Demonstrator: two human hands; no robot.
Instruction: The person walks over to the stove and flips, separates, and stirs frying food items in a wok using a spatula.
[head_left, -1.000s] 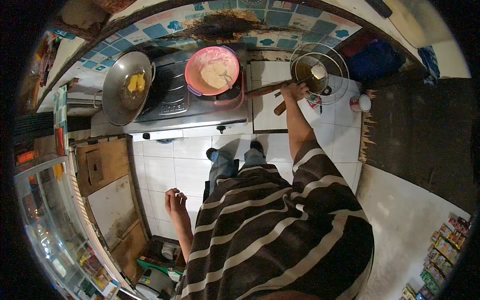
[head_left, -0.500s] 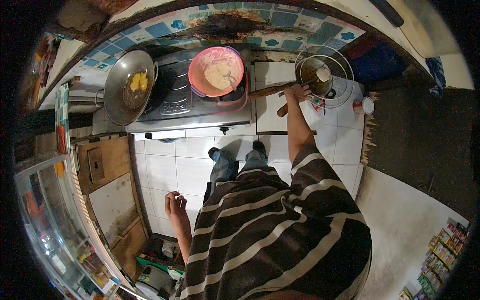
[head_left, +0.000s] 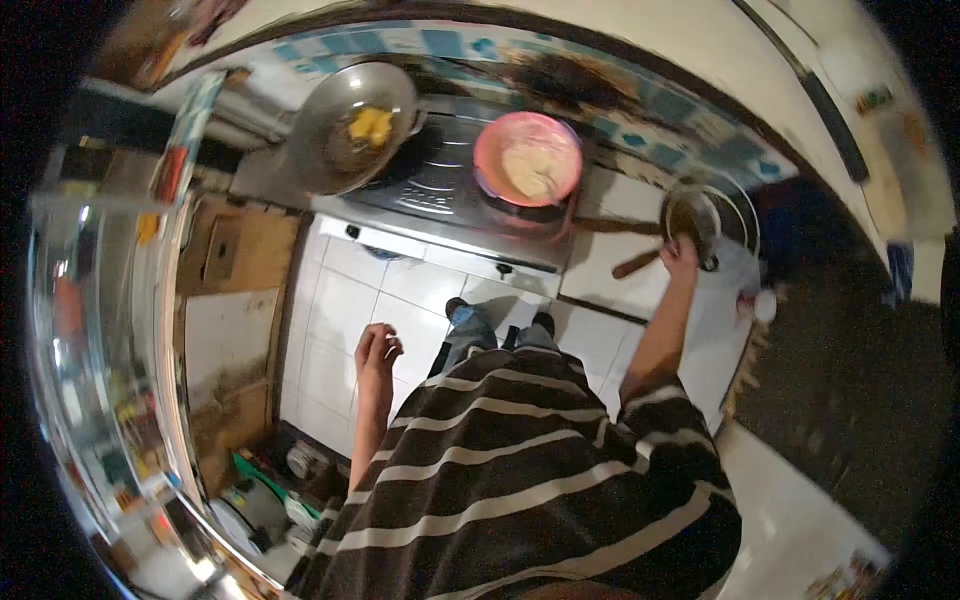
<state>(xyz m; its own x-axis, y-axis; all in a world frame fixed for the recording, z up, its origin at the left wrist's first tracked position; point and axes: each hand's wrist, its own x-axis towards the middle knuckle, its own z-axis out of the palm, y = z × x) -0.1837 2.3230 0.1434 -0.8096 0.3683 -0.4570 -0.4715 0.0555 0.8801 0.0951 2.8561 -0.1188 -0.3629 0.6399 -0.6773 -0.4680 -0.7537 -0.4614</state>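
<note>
My right hand [head_left: 682,255] is closed round a wooden-handled ladle [head_left: 635,265] at the right counter. The ladle's far end reaches over a pan of brownish contents [head_left: 680,212], where motion smears it. A second, longer wooden handle [head_left: 618,226] lies between the stove and that pan. My left hand [head_left: 378,347] hangs empty above the floor, fingers loosely bent and apart. On the stove, a pink bowl [head_left: 484,165] holds pale batter [head_left: 535,165] and a spoon. A wok [head_left: 320,125] on the left contains yellow food pieces [head_left: 370,126] in oil.
The steel stove [head_left: 400,215] runs along the tiled wall. A can [head_left: 765,305] stands at the counter's right end, beside a dark surface [head_left: 830,350]. On my left are a wooden cabinet [head_left: 235,250] and a glass display case [head_left: 110,370].
The view has swung and tilted, so the stove and pans appear farther right. My right hand stays on the ladle by the pan; the ladle's head is less distinct. My left hand remains empty.
</note>
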